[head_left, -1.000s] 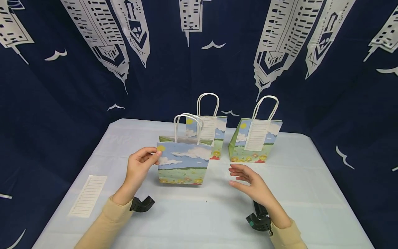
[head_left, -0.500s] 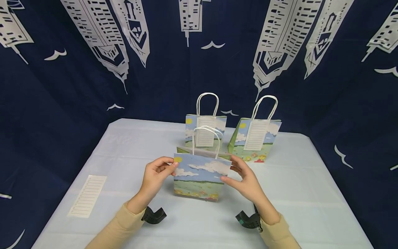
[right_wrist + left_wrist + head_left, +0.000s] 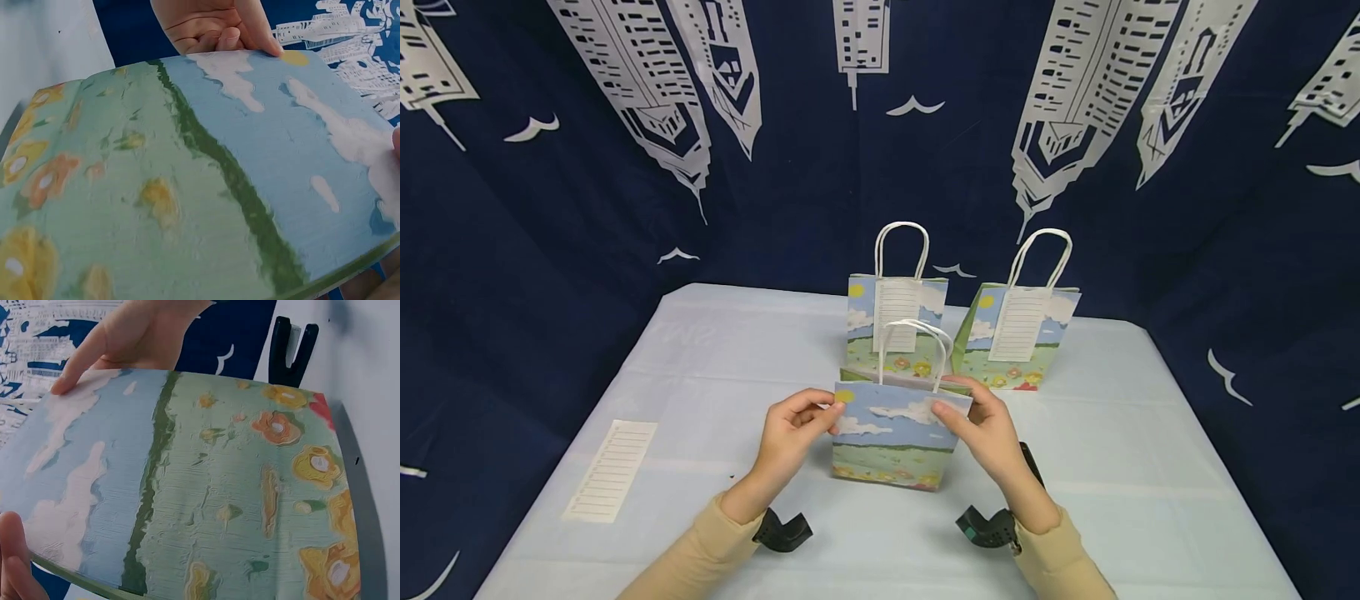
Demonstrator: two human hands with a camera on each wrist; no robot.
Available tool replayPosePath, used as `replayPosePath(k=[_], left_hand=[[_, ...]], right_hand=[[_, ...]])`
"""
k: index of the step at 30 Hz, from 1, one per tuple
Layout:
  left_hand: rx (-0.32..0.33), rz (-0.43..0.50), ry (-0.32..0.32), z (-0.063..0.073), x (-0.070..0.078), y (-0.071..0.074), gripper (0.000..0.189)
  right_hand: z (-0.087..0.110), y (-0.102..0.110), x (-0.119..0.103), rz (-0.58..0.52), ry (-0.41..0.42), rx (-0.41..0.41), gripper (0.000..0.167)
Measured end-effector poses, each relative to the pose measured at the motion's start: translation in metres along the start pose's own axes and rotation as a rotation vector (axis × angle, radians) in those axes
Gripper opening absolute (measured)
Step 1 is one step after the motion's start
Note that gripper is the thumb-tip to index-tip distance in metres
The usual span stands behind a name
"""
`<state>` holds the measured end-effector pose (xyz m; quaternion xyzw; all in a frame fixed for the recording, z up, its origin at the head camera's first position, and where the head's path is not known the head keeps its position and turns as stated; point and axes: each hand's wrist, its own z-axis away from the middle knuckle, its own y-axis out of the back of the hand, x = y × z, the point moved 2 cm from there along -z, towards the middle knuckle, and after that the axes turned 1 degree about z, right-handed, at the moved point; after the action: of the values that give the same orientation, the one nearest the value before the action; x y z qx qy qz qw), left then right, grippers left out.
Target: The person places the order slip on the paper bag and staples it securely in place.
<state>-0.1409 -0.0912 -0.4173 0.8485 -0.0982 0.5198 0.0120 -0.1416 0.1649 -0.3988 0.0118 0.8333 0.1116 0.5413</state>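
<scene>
A small paper gift bag (image 3: 895,457) with a painted sky and flower meadow stands upright between both hands, its white twisted handles (image 3: 917,325) pointing up. My left hand (image 3: 790,437) pinches its left edge near the yellow sun. At the right edge, my right hand (image 3: 992,429) grips the bag, thumb on the front and the other fingers behind it. The bag's printed face (image 3: 206,475) fills most of the left wrist view, with the right hand (image 3: 147,331) at its upper edge. In the right wrist view, the left hand (image 3: 215,25) is at the top.
Two matching bags stand behind, one at the back middle (image 3: 859,321) and one to its right (image 3: 1052,333), each with a lined paper tag on its front. Another lined paper strip (image 3: 612,471) lies at the left of the pale table (image 3: 1150,467). A navy printed cloth (image 3: 865,183) hangs behind.
The bag has moved right and toward the person with my left hand still pinching it. My right hand, apart from the bag at first, has come in and taken hold of its right edge.
</scene>
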Motion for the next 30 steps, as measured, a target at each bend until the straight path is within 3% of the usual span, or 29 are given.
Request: replayPosePath(k=[9, 14, 19, 30], left_hand=[[0.007, 0.013, -0.006, 0.004, -0.008, -0.003, 0.009], [0.006, 0.020, 0.014, 0.005, -0.012, -0.002, 0.010], [-0.023, 0.013, -0.009, 0.006, -0.014, -0.001, 0.010], [-0.068, -0.038, 0.009, 0.006, -0.008, 0.012, 0.013]], right_hand=[[-0.004, -0.001, 0.006, -0.090, -0.043, -0.003, 0.013], [-0.005, -0.001, 0.011, -0.100, -0.052, -0.006, 0.011], [-0.004, -0.001, 0.015, -0.099, -0.051, -0.003, 0.010], [-0.005, -0.003, 0.015, -0.144, -0.044, -0.012, 0.009]])
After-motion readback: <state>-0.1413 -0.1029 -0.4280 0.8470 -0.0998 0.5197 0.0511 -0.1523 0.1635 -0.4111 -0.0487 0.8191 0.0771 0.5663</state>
